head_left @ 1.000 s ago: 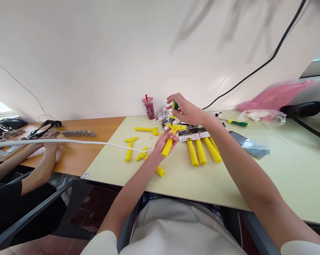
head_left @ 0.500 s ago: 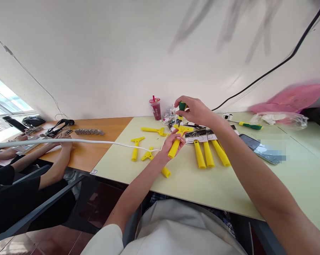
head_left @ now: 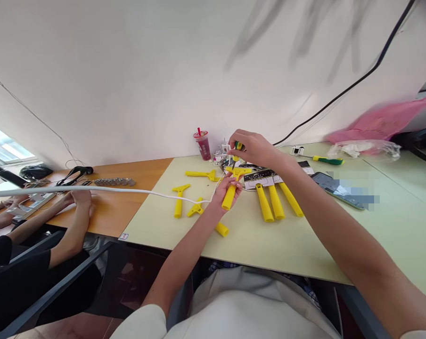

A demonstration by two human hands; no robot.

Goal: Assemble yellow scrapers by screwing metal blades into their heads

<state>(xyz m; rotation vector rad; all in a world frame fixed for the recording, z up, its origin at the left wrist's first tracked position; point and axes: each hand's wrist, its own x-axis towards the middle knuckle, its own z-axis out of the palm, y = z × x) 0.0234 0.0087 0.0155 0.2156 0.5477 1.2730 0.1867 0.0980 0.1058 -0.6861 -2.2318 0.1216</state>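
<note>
My left hand [head_left: 221,192] is closed around a yellow plastic scraper handle [head_left: 229,195], its T-shaped head tilted up and away from me. Above that head, my right hand [head_left: 247,145] grips a green-and-yellow screwdriver [head_left: 238,146] that points down, its tip at the head. Whether the tip sits in a screw is too small to tell. To the left lie loose yellow scraper handles [head_left: 178,207], one partly under my left forearm. On the right, several yellow scrapers with black-and-white cards [head_left: 277,202] lie side by side.
A cup of red drink [head_left: 202,147] stands by the wall. Another screwdriver [head_left: 328,160], a phone [head_left: 336,189] and a pink plastic bag [head_left: 386,120] are on the right. A white cable [head_left: 128,189] crosses in front. Co-workers' hands [head_left: 80,197] rest at the orange table.
The view has shifted slightly. My right hand has turned a little on the screwdriver, which still stands over the scraper handle in my left hand.
</note>
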